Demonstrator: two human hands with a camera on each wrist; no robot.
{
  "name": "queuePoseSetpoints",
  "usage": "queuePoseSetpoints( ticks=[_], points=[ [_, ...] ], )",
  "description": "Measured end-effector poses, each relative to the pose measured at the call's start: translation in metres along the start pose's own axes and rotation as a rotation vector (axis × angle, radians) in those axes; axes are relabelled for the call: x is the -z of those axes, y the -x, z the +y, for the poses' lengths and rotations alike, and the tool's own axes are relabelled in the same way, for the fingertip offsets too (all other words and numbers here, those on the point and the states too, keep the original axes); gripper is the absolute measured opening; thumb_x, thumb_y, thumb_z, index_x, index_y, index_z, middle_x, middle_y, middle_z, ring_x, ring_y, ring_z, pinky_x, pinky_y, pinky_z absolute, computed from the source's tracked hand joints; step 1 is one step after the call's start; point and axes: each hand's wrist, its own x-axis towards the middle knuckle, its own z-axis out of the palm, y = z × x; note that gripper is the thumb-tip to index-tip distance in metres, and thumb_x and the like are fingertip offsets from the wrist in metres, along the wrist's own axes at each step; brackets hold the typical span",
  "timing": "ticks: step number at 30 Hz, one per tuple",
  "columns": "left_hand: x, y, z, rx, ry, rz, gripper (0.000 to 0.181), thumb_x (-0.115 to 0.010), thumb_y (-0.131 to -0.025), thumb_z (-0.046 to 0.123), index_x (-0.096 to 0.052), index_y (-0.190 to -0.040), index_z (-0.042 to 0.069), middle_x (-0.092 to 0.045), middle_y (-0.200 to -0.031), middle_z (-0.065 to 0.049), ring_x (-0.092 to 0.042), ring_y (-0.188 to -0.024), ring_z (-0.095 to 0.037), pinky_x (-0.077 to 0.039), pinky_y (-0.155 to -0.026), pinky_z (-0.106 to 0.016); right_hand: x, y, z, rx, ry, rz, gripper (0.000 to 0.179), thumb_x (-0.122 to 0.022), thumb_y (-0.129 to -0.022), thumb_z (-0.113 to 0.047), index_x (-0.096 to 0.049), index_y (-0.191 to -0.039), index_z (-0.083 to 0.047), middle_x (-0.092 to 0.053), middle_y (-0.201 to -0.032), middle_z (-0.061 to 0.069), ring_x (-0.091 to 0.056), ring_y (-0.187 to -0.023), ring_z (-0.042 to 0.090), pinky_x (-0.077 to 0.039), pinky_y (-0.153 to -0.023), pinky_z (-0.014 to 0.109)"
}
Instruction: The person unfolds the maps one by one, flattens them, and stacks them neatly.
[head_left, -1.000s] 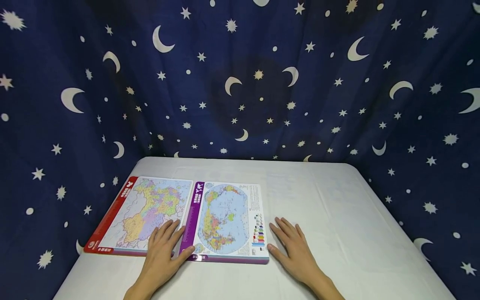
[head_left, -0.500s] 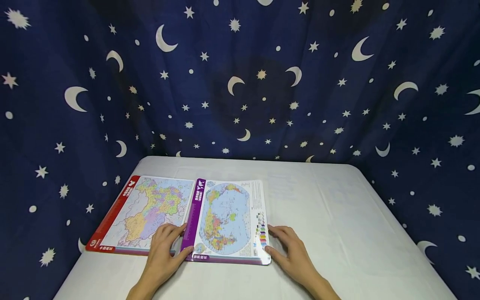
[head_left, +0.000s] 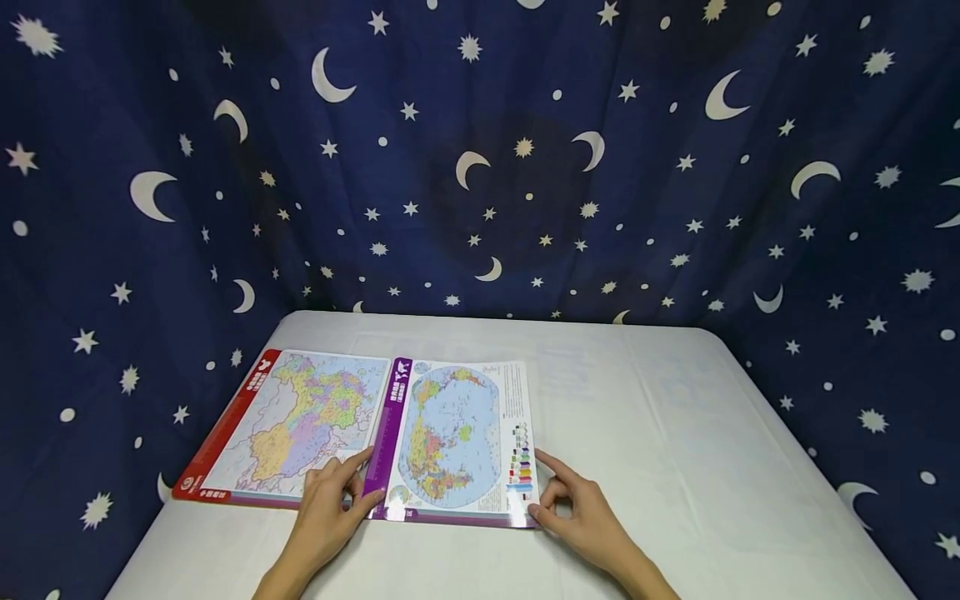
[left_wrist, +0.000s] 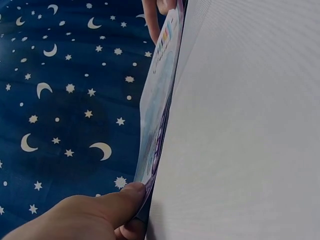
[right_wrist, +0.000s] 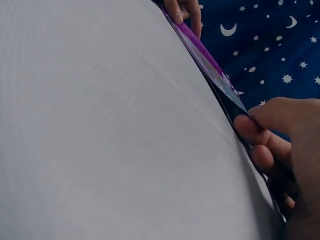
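Note:
A glossy world map sheet [head_left: 453,433] with a purple left border lies at the middle front, in front of me. My left hand [head_left: 327,504] pinches its left edge near the front corner, thumb on top and a finger below, as the left wrist view of the sheet [left_wrist: 159,85] shows. At the opposite edge, my right hand [head_left: 585,515] pinches the front right corner between thumb and curled fingers. In the right wrist view this sheet [right_wrist: 215,70] is lifted a little from the layer under it at that corner.
A red-bordered map of China [head_left: 300,425] lies at the left, right up against the purple border. The white tabletop [head_left: 675,450] extends to the right. A dark blue curtain [head_left: 480,167] with moons and stars hangs behind and on both sides.
My hands have gone from lying flat beside the world map to pinching its edges. The right fingers have curled at its front right corner, and the sheet has shifted slightly.

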Motion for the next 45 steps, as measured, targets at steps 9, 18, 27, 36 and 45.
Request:
queuePoseSetpoints(
  ticks=[9,18,27,36,45],
  points=[
    [0.001,-0.002,-0.002,0.008,0.011,0.001,0.062,-0.092,-0.074,0.004,-0.069,-0.132,0.001,-0.047,-0.070,0.021,-0.044,-0.069,0.001,-0.022,-0.080,-0.027,0.003,-0.004,-0.004,0.035,-0.064,-0.006,0.078,-0.078,-0.091,-0.003,-0.041,-0.160,-0.005,-0.067,-0.077,-0.011,-0.064,-0.072,0.006,-0.045,-0.093,0.017],
    [0.000,0.001,-0.002,-0.010,0.014,0.007,0.060,-0.091,-0.075,0.005,-0.070,-0.131,0.000,-0.047,-0.069,0.024,-0.043,-0.068,0.001,-0.022,-0.080,-0.025,0.009,-0.001,0.000,0.053,-0.109,0.026,0.077,-0.076,-0.091,0.001,-0.041,-0.160,-0.005,-0.066,-0.077,-0.006,-0.063,-0.072,0.010,-0.049,-0.088,0.021],
    [0.000,-0.001,-0.002,-0.031,0.004,0.014,0.062,-0.092,-0.073,0.005,-0.070,-0.131,0.001,-0.047,-0.070,0.023,-0.044,-0.069,0.001,-0.021,-0.079,-0.026,0.013,0.004,0.002,0.026,-0.099,0.030,0.073,-0.075,-0.096,-0.007,-0.040,-0.160,-0.007,-0.066,-0.079,-0.006,-0.064,-0.075,0.012,-0.050,-0.091,0.022],
    [-0.002,0.000,-0.001,-0.029,-0.013,0.019,0.061,-0.093,-0.073,0.006,-0.071,-0.130,0.002,-0.046,-0.071,0.023,-0.044,-0.069,0.002,-0.022,-0.080,-0.025,0.020,0.013,0.004,-0.013,0.007,0.100,0.061,-0.074,-0.099,-0.014,-0.050,-0.155,-0.006,-0.063,-0.081,-0.012,-0.064,-0.082,0.009,-0.045,-0.091,0.021],
    [-0.001,0.002,0.000,0.001,-0.026,0.010,0.058,-0.093,-0.075,0.008,-0.072,-0.130,0.004,-0.045,-0.071,0.024,-0.044,-0.069,0.002,-0.020,-0.078,-0.025,0.029,0.022,0.011,-0.018,0.104,0.177,0.056,-0.076,-0.096,-0.010,-0.057,-0.150,-0.010,-0.063,-0.082,-0.014,-0.062,-0.077,0.006,-0.045,-0.083,0.020]
  ],
)
